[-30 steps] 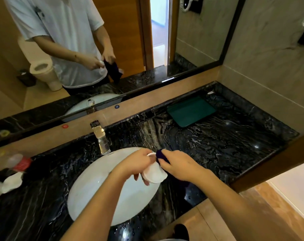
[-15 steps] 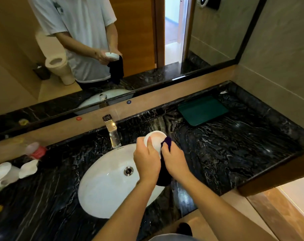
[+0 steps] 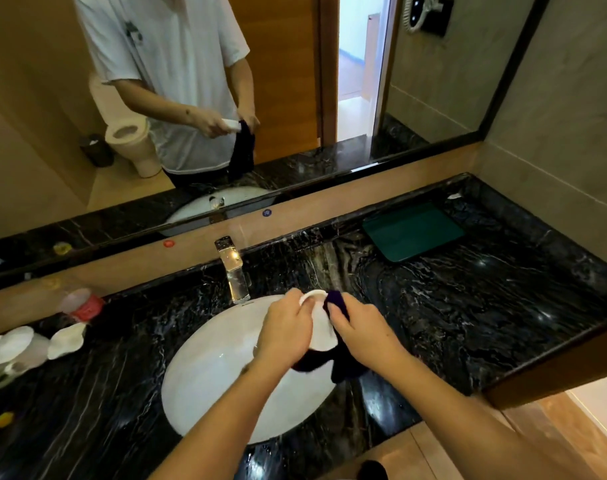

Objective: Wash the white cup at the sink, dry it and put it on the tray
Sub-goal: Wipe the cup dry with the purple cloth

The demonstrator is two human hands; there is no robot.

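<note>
You held the cup (image 3: 318, 327) over the sink (image 3: 205, 375), left hand (image 3: 287, 329) fingers curled round it to steady it while your right hand (image 3: 362, 336) pinched the cloth (image 3: 336, 301) against its rim to dry it, well apart from the tray (image 3: 413, 230).

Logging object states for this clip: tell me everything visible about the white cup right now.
The white cup is small, plain and smooth, ceramic by its look, with a thin round rim. It is held in the air over the right edge of the white sink basin, tilted with its mouth facing away from the camera. The left hand grips its side; the right hand presses a dark cloth against its rim and side. Much of it is hidden.
</note>
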